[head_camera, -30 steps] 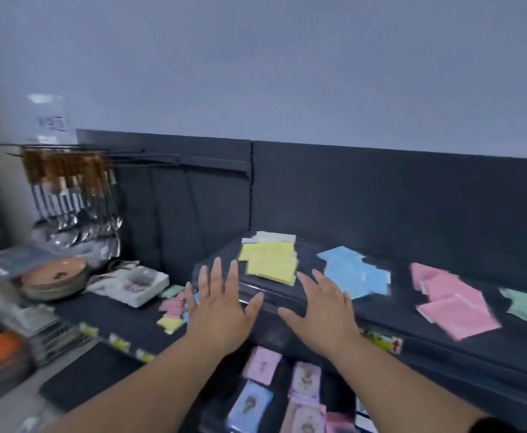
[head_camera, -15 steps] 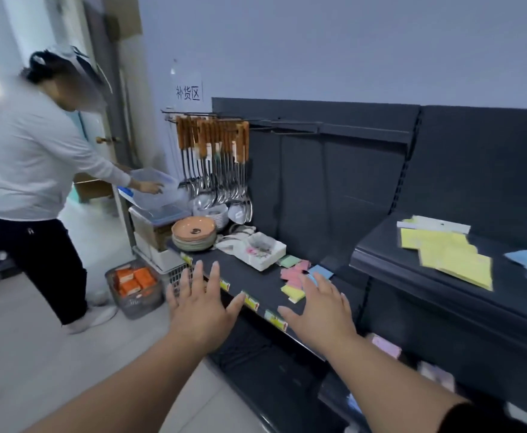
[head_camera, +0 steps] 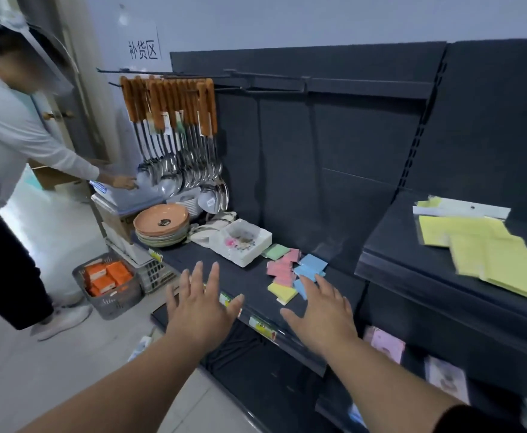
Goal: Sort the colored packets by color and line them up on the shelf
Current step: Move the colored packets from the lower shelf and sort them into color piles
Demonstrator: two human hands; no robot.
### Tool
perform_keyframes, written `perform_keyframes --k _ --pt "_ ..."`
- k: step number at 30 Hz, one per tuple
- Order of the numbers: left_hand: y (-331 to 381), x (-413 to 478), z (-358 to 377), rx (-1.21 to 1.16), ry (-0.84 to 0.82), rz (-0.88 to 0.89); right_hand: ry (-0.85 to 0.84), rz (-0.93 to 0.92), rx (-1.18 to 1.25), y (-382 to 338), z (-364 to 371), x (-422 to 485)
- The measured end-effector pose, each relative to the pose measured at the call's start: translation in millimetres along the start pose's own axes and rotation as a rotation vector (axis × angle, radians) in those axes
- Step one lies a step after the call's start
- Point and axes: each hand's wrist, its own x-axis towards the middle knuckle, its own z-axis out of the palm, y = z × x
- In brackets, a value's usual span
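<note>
A white paper sign (head_camera: pixel 142 50) on the wall read "补货区". Small tags hung on the wooden-handled ladles (head_camera: pixel 175 135) and price labels (head_camera: pixel 262 325) ran along the shelf's front edge, but their print was too small to read.

Both forearms reached forward with palms down. The left hand (head_camera: pixel 201 310) hovered over the front edge of the dark shelf (head_camera: pixel 243 284), its fingers straight and spread apart, holding nothing. The right hand (head_camera: pixel 321 310) was posed likewise, fingers splayed and holding nothing, with its fingertips just at the near edge of the loose pile of colored packets (head_camera: pixel 290 271); whether they touched could not be told.

That pile lay unsorted on the shelf: a green packet (head_camera: pixel 275 250) at the back, pink packets (head_camera: pixel 279 268) in the middle, blue packets (head_camera: pixel 312 263) to the right and a yellow packet (head_camera: pixel 282 291) nearest the front. A batch of yellow packets (head_camera: pixel 490 254) lay together on the higher shelf (head_camera: pixel 381 260) to the right.

Left of the pile sat a white square dish (head_camera: pixel 243 242) and a stack of orange plates (head_camera: pixel 161 225). A grey basket (head_camera: pixel 109 304) holding orange packs stood on the floor, and another person (head_camera: pixel 3 145) in a white sleeve reached toward the ladles.
</note>
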Motion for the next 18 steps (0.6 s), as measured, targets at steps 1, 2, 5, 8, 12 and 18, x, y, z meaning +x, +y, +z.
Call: perform_keyframes --k 1,2,5,8,12,18 --pt "6.5 13.3 5.1 0.016 -0.009 0.005 -0.012 0.01 0.006 7.1 2.7 12.4" --pt "13.1 26.7 10.2 0.031 -0.02 0.008 -0.025 0.02 0.014 14.3 4.9 24.0" --pt "34.4 65.7 26.9 0.068 -0.07 0.029 -0.079 0.055 0.041 35.9 10.5 56.7" --pt "55.0 100.4 45.9 0.084 -0.115 0.062 -0.109 0.093 0.064 54.3 16.0 83.3" --pt "68.1 132.2 71.9 0.09 -0.159 0.116 -0.174 0.164 0.109 71.9 31.1 106.5" --pt "59.9 168.1 103.7 0.111 -0.249 0.175 -0.19 0.247 0.06 79.9 62.6 135.6"
